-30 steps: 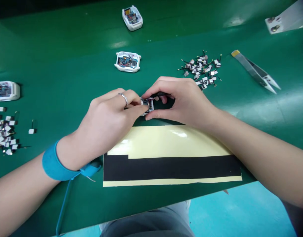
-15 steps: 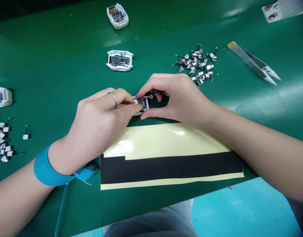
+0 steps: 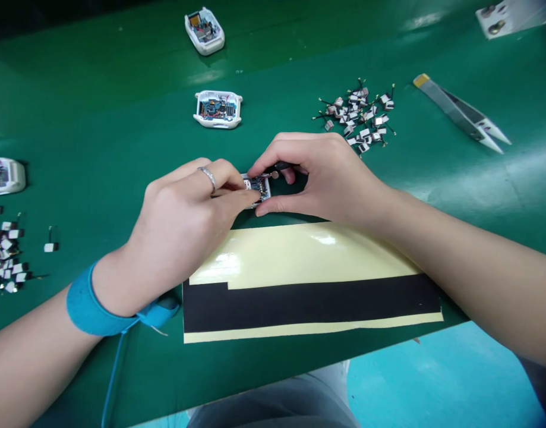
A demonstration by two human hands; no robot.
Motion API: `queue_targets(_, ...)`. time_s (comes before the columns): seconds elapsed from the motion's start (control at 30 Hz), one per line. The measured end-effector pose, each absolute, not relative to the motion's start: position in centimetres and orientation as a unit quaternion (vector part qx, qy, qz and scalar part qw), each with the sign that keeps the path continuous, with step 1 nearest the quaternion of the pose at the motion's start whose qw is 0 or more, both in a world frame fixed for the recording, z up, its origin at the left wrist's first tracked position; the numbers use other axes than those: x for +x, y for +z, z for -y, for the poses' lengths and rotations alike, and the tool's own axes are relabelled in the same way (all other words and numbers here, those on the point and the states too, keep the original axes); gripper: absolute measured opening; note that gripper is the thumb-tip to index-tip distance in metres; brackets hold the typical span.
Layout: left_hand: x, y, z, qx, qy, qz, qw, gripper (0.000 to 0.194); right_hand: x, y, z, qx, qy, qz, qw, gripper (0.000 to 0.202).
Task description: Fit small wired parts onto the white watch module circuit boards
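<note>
A small white watch case (image 3: 267, 191) with an exposed circuit board lies between my two hands, mostly hidden by fingers. My left hand (image 3: 181, 217), with a ring and a blue wrist strap, is closed on the case's left side, its thumb tip over the board. My right hand (image 3: 333, 175) grips the right end between forefinger and thumb. A small round metal part (image 3: 275, 175) sticks out at that end. Beside it, a dark piece (image 3: 282, 166) shows under the right fingers; its kind cannot be made out.
Open watch cases lie behind (image 3: 218, 110), farther back (image 3: 205, 31) and at left (image 3: 5, 176). Small wired parts are heaped right (image 3: 366, 116) and left (image 3: 5, 255). Tweezers (image 3: 462, 113) rest at right. A yellow sheet with a black strip (image 3: 312, 303) lies in front.
The farthest watch case has slid left along the back green strip. Both hands keep their hold with hardly any change; the rest of the view has shifted slightly right.
</note>
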State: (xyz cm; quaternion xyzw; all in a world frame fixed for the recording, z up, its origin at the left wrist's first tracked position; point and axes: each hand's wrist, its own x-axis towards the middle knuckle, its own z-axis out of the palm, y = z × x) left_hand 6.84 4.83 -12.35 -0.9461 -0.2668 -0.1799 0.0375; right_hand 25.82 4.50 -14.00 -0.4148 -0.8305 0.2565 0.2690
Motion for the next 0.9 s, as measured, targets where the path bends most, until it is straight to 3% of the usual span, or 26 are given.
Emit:
queue_targets(0.13, 6.9, -12.3, -4.8, -0.948, -0.176, 0.262, 0.037, 0.016, 26.0, -14.4, -4.6, -0.399, 0.254, 0.837, 0.276, 0.035)
queue_targets(0.27, 6.9, -12.3, -4.8, -0.947, -0.155, 0.281, 0.030, 0.020, 26.7, -14.0, -4.4, -0.422, 0.290, 0.800, 0.313, 0.023)
queue_targets(0.33, 6.8, -12.4, -4.7, -0.946, -0.155, 0.282, 0.032, 0.022, 27.1, -13.4, -4.2, -0.426, 0.266, 0.797, 0.335, 0.029)
queue_targets(0.43, 6.6, -12.6, -4.7, -0.948, -0.164, 0.272, 0.028, 0.026, 27.2, -12.4, -3.5, -0.431, 0.213, 0.802, 0.354, 0.024)
queue_targets(0.6, 6.4, -12.8, -4.7, -0.952, -0.147, 0.270, 0.017, 0.025, 26.0, -12.0, -2.5, -0.433, 0.231, 0.764, 0.419, 0.012)
queue_targets(0.9, 6.4, -12.7, -4.6, -0.951, -0.156, 0.262, 0.047, 0.024, 24.9, -13.1, -2.1, -0.409, 0.142, 0.785, 0.442, 0.009)
